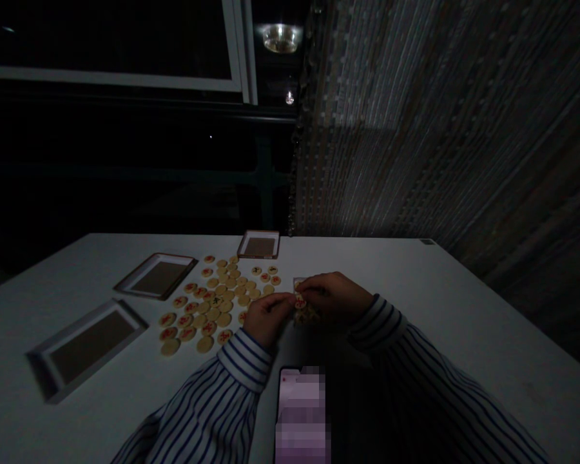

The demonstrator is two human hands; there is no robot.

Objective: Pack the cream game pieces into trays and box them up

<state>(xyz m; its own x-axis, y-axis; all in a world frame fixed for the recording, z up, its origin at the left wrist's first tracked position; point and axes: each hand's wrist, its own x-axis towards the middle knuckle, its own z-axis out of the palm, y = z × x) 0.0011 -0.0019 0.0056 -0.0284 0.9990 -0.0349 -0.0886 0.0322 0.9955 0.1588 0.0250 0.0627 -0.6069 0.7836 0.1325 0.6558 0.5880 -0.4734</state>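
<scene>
Both hands meet near the middle of the white table [377, 264]. Between their fingertips is a round wooden piece with a red mark [299, 301]. My left hand [268, 318] pinches it from the left, and my right hand [336, 296] closes on it from the right. Just below and behind the fingers, more round pieces [305, 316] lie in a small box [298, 281], partly hidden by my right hand. Left of my hands, several round pieces [223, 319] are spread over the table, some with red or black characters, others plain.
Three shallow rectangular trays or lids stand at the left [46, 367], the back left [120, 283] and the back [260, 256]. A lit phone [300, 412] lies at the near edge. A bead-like curtain [396, 116] hangs behind the table on the right.
</scene>
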